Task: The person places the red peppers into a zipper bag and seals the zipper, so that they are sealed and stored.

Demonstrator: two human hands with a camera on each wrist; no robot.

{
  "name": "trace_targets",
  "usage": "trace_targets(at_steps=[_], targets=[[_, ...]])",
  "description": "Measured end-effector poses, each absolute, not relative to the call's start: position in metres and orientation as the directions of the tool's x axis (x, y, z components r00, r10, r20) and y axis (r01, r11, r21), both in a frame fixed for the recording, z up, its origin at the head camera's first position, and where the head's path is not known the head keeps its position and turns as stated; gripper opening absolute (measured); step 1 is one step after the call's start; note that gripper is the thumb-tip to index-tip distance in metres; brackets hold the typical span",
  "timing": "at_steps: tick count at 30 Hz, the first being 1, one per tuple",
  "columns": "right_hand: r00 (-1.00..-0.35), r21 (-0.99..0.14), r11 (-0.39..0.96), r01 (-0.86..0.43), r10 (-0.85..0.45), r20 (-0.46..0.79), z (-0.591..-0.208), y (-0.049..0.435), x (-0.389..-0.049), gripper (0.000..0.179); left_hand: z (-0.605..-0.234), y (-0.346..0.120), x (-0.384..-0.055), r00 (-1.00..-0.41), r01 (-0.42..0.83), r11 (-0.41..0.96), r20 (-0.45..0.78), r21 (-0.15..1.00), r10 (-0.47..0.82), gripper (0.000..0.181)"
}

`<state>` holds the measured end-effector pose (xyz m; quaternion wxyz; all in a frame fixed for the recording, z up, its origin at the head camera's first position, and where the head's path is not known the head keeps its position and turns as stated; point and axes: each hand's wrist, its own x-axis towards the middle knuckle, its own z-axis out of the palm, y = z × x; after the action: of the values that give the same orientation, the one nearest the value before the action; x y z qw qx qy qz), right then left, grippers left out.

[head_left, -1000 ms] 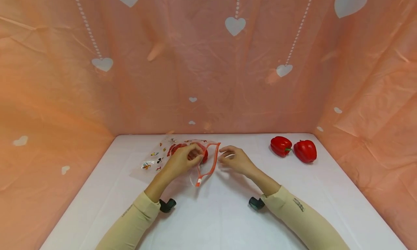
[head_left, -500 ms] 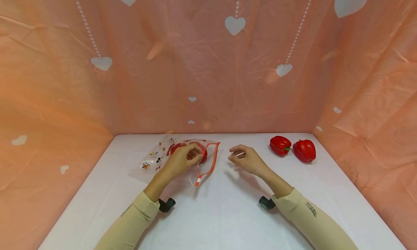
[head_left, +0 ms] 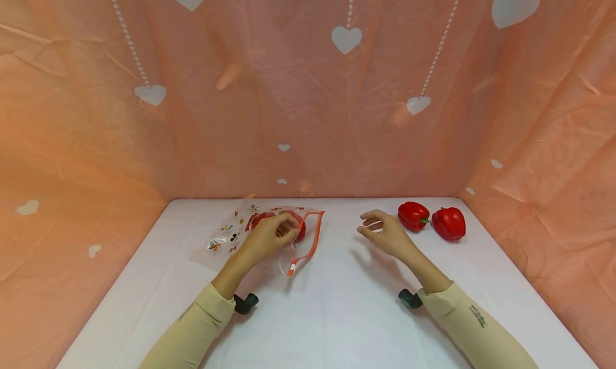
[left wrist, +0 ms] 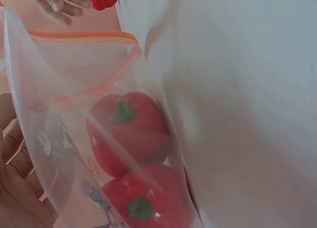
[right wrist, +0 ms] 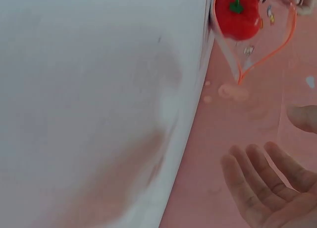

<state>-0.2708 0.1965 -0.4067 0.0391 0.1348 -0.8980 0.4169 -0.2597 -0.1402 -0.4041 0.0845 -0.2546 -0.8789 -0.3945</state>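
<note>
My left hand (head_left: pixel 269 236) holds the upper edge of a clear zip bag (head_left: pixel 218 251) printed with small cartoon figures. The bag lies on its side, its orange zip rim (head_left: pixel 315 244) gaping toward the right. Through the plastic in the left wrist view, one red bell pepper (left wrist: pixel 130 134) with a green stem sits against a second red pepper (left wrist: pixel 151 200). Away from the bag's mouth, my right hand (head_left: pixel 389 236) hovers over the table, fingers loosely bent with nothing in them. Just beyond it lies a loose red bell pepper (head_left: pixel 412 216), beside another pepper (head_left: pixel 449 223).
A white-covered table (head_left: pixel 322 315) spans the space below my hands. Peach curtains (head_left: pixel 313 101) with white hearts close off the back and both sides. Dark wrist devices (head_left: pixel 246 304) show below each sleeve cuff.
My right hand has moved right, from beside the bag's opening toward the loose peppers. The left hand and the bag have stayed in place.
</note>
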Motion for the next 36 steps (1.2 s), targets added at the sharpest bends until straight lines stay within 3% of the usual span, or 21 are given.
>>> trace_targets(at_steps=[21, 36], targets=[[-0.976, -0.652, 0.735, -0.186, -0.062, 0.209, -0.398, 0.259, -0.284, 0.059, -0.405, -0.140, -0.259, -0.854, 0.519, 0.564, 0.352, 0.643, 0.385, 0.010], [-0.965, -0.638, 0.755, -0.147, 0.033, 0.261, -0.402, 0.288, -0.288, 0.062, -0.402, -0.140, -0.258, -0.852, 0.521, 0.559, 0.351, 0.646, 0.389, 0.009]])
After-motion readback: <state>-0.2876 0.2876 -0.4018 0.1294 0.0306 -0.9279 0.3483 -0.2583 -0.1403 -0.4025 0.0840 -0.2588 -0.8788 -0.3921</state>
